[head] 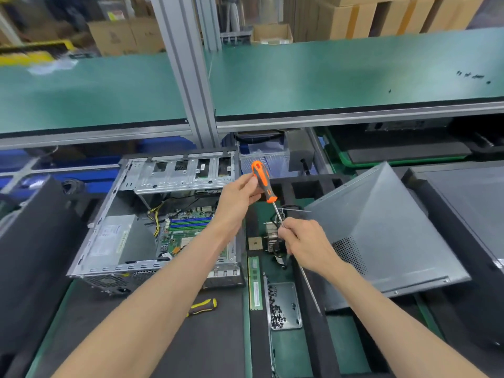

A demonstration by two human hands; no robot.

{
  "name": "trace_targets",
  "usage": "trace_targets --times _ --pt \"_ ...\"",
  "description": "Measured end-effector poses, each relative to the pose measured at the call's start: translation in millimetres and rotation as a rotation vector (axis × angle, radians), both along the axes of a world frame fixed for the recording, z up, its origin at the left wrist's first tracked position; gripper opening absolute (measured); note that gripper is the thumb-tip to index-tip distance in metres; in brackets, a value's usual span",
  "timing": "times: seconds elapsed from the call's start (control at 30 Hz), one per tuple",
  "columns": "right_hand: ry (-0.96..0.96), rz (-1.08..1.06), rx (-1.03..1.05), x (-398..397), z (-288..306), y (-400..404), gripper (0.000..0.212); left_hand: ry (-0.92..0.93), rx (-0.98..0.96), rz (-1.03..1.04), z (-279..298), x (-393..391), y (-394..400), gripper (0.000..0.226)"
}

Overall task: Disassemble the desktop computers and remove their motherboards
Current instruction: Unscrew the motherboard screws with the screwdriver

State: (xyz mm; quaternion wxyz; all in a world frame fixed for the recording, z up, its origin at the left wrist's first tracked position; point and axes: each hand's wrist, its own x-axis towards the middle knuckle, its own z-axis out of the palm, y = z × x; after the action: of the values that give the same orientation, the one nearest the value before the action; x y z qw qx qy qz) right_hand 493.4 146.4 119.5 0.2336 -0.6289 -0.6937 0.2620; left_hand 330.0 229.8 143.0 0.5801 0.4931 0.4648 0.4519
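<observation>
Screws [278,313] fill metal tray [296,304]; motherboard [188,230] sits inside open case [109,241].

Two screwdrivers [262,184] [203,306], perhaps three computer cases [152,219]

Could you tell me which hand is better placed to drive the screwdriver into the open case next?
Probably the left hand: it already grips the orange screwdriver by its handle and sits directly above the open case. The right hand only pinches the shaft, farther from the case.
</observation>
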Motion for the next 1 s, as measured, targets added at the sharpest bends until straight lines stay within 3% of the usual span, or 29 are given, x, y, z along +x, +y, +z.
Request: trace_targets --times 0.27,0.4,0.67,0.77,0.9,1.0 --pt "-0.064 0.168 0.005 -46 2 10 0.032 0.003 -0.020 0.208 6 -70 0 0.024" --pt "-0.117 0.198 0.054 -70 7 16 0.026 0.054 -0.009 0.269 5 -120 -4 0.006" --pt "-0.194 0.243 0.174 -138 17 6 0.018 0.517 0.166 0.004 -1 -230 -46 0.011" --pt "-0.232 0.243 0.315 -164 12 -12 0.020 0.617 0.324 -0.071 -12 -261 -69 0.019" --pt "-0.384 0.386 0.611 -189 -2 -36 0.021 0.821 0.725 -0.214 -33 -293 -94 0.015" --pt "-0.480 0.497 0.662 -198 -24 -49 0.025 0.928 0.983 -0.274 -50 -306 -107 0.008"
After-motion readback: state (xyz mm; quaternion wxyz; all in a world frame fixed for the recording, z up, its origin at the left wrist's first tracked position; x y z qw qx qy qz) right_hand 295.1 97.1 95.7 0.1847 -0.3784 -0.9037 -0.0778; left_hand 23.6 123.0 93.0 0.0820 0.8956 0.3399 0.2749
